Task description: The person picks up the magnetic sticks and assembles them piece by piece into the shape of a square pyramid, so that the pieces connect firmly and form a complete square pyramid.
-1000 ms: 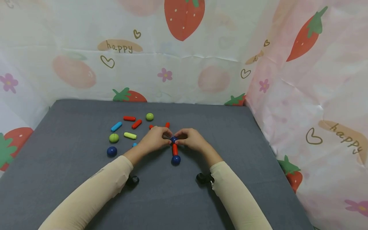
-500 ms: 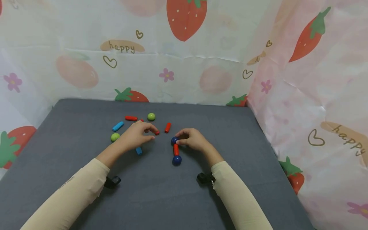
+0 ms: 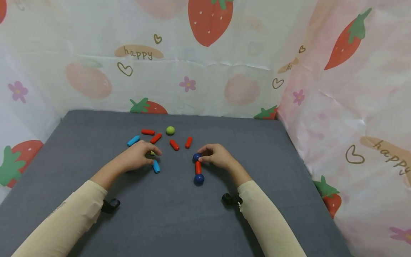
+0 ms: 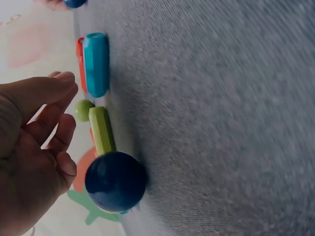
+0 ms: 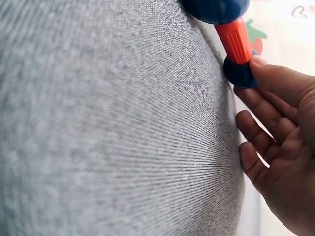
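Observation:
My right hand [image 3: 219, 156] pinches a dark blue ball [image 3: 197, 157] between thumb and fingers. A red rod [image 3: 198, 167] joins that ball to a second dark blue ball [image 3: 199, 179] nearer me. My left hand [image 3: 137, 156] hovers over the loose pieces, fingers loosely bent and holding nothing. Just beyond its fingertips, in the left wrist view, are a light blue rod [image 4: 96, 65] and a yellow-green rod [image 4: 102, 130]. A loose dark blue ball [image 4: 116, 182] lies below them there; in the head view the left hand hides it.
Several red rods lie farther back, among them one [image 3: 174, 145] between the hands and another [image 3: 188, 142] beside it. A green ball [image 3: 170, 130] and a second light blue rod [image 3: 133, 140] are behind the left hand. Printed cloth [image 3: 205, 82] walls the grey tabletop [image 3: 179, 221].
My left hand has left the joined balls and rod and moved left to the loose pieces. The right hand keeps hold of the dark blue ball in about the same place.

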Available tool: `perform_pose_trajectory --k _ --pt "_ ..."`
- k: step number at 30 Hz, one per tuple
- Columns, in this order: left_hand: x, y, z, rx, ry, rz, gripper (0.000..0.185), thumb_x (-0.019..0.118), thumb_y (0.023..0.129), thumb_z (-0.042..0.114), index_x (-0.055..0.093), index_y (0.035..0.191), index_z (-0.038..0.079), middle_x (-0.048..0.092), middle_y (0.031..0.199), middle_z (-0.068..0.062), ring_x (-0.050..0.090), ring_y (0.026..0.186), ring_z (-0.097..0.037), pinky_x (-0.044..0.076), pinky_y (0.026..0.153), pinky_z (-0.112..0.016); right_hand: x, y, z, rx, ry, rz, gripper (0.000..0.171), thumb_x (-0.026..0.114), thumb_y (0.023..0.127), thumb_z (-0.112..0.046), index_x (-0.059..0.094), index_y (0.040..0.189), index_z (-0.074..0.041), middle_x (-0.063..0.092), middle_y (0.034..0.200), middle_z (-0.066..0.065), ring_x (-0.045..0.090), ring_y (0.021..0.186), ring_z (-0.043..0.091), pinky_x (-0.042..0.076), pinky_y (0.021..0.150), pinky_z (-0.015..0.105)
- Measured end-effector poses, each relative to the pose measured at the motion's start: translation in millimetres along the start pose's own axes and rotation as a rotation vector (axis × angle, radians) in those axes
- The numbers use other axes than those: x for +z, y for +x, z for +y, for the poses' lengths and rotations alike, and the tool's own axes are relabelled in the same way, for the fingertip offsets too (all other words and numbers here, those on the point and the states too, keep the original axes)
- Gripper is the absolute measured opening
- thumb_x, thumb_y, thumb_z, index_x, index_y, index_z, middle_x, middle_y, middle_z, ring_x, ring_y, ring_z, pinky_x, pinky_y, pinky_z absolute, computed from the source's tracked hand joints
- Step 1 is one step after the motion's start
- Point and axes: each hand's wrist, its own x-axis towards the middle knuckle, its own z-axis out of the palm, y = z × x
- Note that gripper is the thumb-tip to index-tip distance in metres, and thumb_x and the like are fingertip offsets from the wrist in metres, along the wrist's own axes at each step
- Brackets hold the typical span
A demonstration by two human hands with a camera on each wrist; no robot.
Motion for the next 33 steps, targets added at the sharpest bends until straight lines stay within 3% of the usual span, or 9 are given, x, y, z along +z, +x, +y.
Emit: perform_pose_trajectory --k 5,10,23,33 --pt "2.9 3.1 -8.0 0.028 0.050 -0.047 0.034 0.078 0.090 0.007 0.073 0.123 0.013 0.071 0.125 -0.005 0.059 0.123 -0.033 0.047 0.103 -0.053 0 -1 0 0.004 0.007 -0.006 0.022 0.079 0.092 -0.025 0.076 0.113 -0.020 0.073 0.107 -0.003 0.063 0.096 0.016 0.052 0.082 0.032" --pt "3.0 5.0 -10.9 0.015 0.074 -0.082 0.031 0.080 0.089 0.012 0.076 0.118 0.021 0.071 0.123 0.001 0.055 0.123 -0.029 0.045 0.104 -0.053 0 -1 -1 0.003 0.015 -0.006 0.022 0.079 0.092 -0.023 0.076 0.113 -0.019 0.073 0.106 -0.002 0.063 0.094 0.017 0.052 0.079 0.031" --pt "4.5 10.4 -12.6 0.019 0.126 -0.109 0.023 0.081 0.088 0.010 0.078 0.107 0.023 0.072 0.113 0.004 0.055 0.114 -0.025 0.047 0.099 -0.050 0 -4 -2 0.011 0.016 -0.011 0.023 0.078 0.093 -0.024 0.076 0.115 -0.020 0.073 0.107 -0.002 0.062 0.092 0.018 0.052 0.075 0.031" --pt "4.8 17.7 0.9 0.020 0.053 -0.096 0.018 0.080 0.089 0.012 0.077 0.105 0.020 0.073 0.107 0.004 0.062 0.106 -0.023 0.051 0.092 -0.047 0 -3 1 -0.004 0.020 -0.010 0.021 0.078 0.093 -0.023 0.076 0.114 -0.020 0.072 0.107 -0.002 0.062 0.092 0.018 0.052 0.075 0.032"
